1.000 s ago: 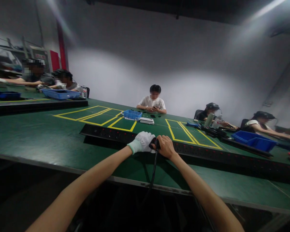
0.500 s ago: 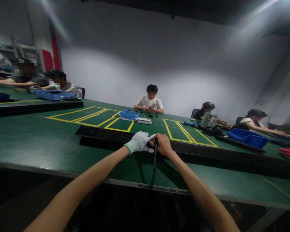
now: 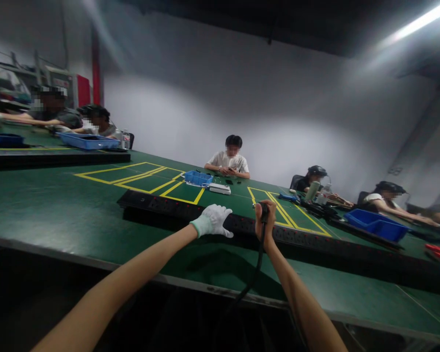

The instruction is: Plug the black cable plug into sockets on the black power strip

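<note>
A long black power strip point(image 3: 297, 238) with rows of sockets and small red marks lies across the green table. My left hand point(image 3: 214, 221), in a white glove, spans the strip left of its middle. Its fingers lie over the top toward the far edge, and the thumb stands apart on the near side. My bare right hand point(image 3: 268, 222) is closed around a black power plug point(image 3: 264, 211), raised just above the strip and apart from it. From the plug a thick black cable point(image 3: 258, 266) hangs down over the table's front edge. My fingers partly cover the plug.
Yellow tape outlines point(image 3: 161, 177) mark the green table point(image 3: 40, 210). Beyond the strip are a small blue basket point(image 3: 198, 178) and a white box-shaped device point(image 3: 220, 188). At right sits a blue bin point(image 3: 376, 222). Several people sit around the table, one straight across.
My right hand has moved right, away from my left hand, lifting the plug clear of the strip. The cable swings along with it. My left hand stays on the strip.
</note>
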Tool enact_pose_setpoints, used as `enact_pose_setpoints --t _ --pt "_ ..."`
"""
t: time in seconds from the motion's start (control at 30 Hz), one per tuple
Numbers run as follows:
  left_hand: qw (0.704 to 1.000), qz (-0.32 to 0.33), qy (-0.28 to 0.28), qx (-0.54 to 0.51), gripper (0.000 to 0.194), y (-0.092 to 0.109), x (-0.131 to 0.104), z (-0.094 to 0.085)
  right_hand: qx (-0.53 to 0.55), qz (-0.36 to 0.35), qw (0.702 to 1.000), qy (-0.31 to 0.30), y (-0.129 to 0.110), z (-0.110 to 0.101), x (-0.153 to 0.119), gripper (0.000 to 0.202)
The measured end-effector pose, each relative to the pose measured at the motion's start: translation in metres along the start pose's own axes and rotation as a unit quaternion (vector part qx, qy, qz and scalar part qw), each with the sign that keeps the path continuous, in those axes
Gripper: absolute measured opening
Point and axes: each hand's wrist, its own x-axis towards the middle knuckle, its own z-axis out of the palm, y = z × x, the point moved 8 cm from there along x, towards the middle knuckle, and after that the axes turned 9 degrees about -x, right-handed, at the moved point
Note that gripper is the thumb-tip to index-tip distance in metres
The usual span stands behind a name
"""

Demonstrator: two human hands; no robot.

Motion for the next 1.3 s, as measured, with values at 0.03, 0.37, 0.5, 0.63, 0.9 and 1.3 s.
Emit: enact_pose_setpoints --t 0.03,0.37,0.5,0.63,0.9,1.3 --pt "1.0 -0.001 0.002 -0.001 0.091 -0.002 -0.002 -0.002 0.007 -0.002 1.0 -0.006 -0.001 0.004 -0.001 0.024" --pt "0.999 -0.038 0.002 -0.004 0.081 -0.046 -0.034 -0.021 -0.046 -0.137 0.972 -0.184 -0.056 0.071 -0.009 0.028" --pt "0.999 -0.038 0.001 -0.003 0.081 -0.045 -0.033 -0.02 -0.092 -0.184 0.953 -0.224 -0.065 0.083 -0.01 0.029" --pt "0.999 -0.037 -0.002 -0.004 0.079 -0.046 -0.031 -0.019 -0.129 -0.222 0.936 -0.24 -0.066 0.085 0.001 0.03" --pt "0.999 -0.038 -0.009 -0.006 0.075 -0.045 -0.03 -0.019 -0.172 -0.272 0.916 -0.239 -0.079 0.085 -0.015 0.033" --pt "1.0 -0.031 -0.006 0.0 0.075 -0.045 -0.03 -0.019 -0.219 -0.291 0.909 -0.203 -0.082 0.084 -0.013 0.034"
